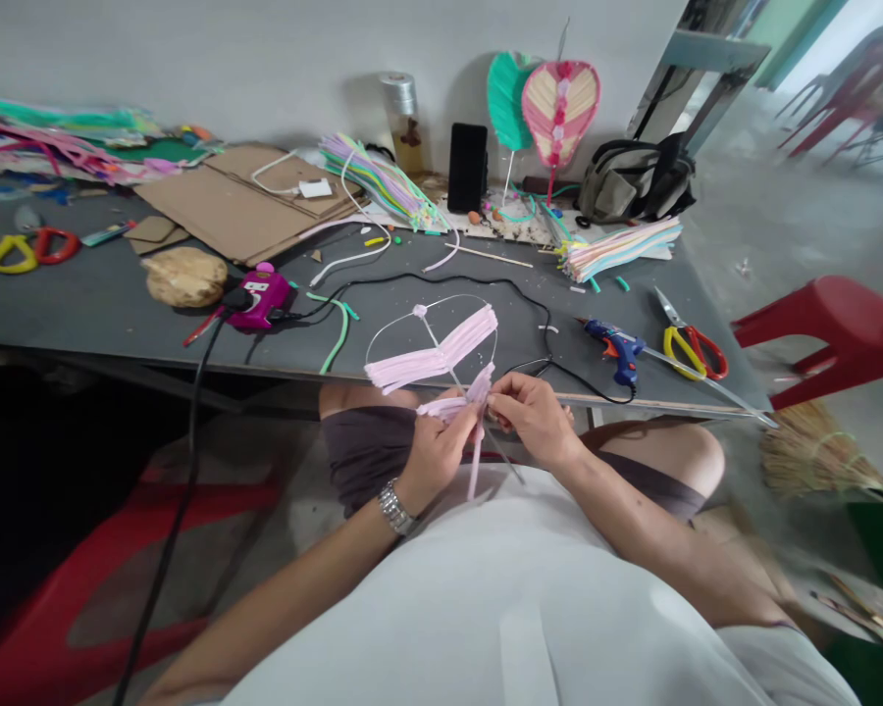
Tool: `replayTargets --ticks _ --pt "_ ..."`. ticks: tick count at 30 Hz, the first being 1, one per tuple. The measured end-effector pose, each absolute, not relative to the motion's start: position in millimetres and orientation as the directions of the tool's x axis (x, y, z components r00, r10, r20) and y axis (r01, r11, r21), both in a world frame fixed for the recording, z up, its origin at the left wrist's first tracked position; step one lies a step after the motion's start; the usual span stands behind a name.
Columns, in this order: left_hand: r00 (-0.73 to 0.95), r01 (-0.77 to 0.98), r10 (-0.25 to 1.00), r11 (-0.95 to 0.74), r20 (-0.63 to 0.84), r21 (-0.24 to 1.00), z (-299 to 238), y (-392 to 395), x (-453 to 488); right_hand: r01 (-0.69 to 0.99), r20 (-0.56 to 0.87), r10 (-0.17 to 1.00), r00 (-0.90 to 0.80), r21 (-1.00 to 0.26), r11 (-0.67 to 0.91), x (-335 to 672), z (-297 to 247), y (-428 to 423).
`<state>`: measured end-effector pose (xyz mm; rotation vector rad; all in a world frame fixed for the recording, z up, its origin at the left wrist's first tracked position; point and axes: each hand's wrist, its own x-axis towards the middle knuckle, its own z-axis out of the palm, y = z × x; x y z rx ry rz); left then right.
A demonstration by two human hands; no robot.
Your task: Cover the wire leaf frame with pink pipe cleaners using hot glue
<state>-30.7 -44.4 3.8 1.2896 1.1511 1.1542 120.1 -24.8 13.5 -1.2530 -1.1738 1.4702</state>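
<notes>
Just beyond the person's lap, at the near edge of the counter (80, 304), a wire frame (432, 331) is held up in both hands, its rounded top pointing towards 11 o'clock and its stem running down to 5 o'clock. The left hand (441, 446) grips it from about 8 o'clock, the thumb pressed onto the lower band (480, 384) of pink strips. From 3 o'clock the right hand (537, 417) pinches the right end of that band between thumb and forefinger; whether wire is caught there too is hidden.

As to progress, the upper band (441, 359) looks fixed, a V spanning the hoop on both sides of the stem. The lower one seems only partly secured, with a loose end (475, 476) hanging towards 6 o'clock. The hoop's top is bare wire, and a gap separates the bands, so much of the frame appears unfilled.

Measured from the hands, a green fan (507, 98) and a pink fan (561, 113), both fully covered, stand between 12 and 1 o'clock. A glue gun (618, 348) and scissors (682, 326) lie towards 2 o'clock.
</notes>
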Motion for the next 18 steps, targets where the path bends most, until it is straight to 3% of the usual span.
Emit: replayTargets --ticks 4,6,10,18 --pt "0.02 -0.124 0.999 0.043 -0.041 0.991 5.5 -37.8 -32.2 0.181 -0.037 0.999 -0.017 -0.983 -0.034 121.8 21.7 -40.4" --pt "-0.011 -0.162 0.998 0.057 -0.059 0.985 5.0 -36.3 -32.8 0.3 0.009 0.999 -0.049 -0.954 0.024 120.1 24.1 -51.1" --pt "-0.039 -0.171 0.997 0.062 -0.07 0.983 2.0 -38.9 -31.2 0.437 -0.07 0.985 -0.155 -0.9 0.005 112.3 21.9 -61.7" --pt "-0.033 -0.249 0.988 0.137 -0.15 0.959 -8.9 -39.9 -26.1 0.362 -0.204 0.967 -0.154 -0.922 -0.137 115.9 20.4 -50.1"
